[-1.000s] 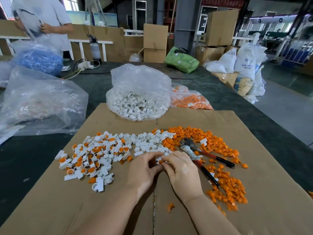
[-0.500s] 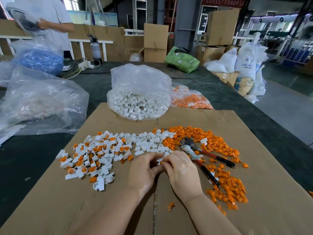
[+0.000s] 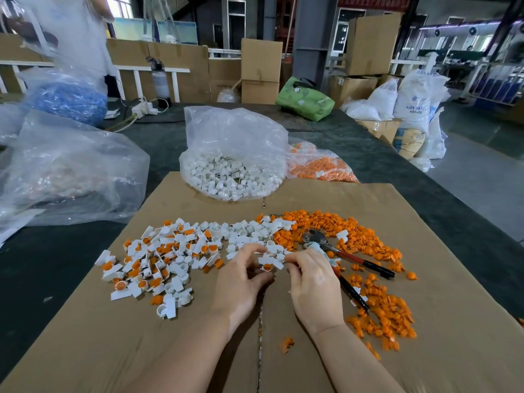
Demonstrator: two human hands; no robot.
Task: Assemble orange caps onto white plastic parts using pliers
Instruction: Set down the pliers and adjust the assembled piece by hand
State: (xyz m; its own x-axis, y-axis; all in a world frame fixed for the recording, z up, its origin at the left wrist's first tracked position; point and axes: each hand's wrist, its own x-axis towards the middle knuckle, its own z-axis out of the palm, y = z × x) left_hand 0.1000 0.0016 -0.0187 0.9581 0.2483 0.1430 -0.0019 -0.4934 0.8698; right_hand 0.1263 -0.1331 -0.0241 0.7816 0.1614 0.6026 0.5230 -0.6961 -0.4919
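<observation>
Head view: a white part (image 3: 270,260) with an orange cap (image 3: 267,268) is pinched by both the left hand (image 3: 241,282) and the right hand (image 3: 313,282), so the pliers (image 3: 337,252) lying beside them are probably needed next to press it.

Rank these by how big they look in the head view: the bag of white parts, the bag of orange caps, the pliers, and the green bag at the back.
1. bag of white parts, clearly largest.
2. pliers.
3. bag of orange caps and green bag look about alike; the green bag sits farther from the camera, so no ranking between them.
</observation>
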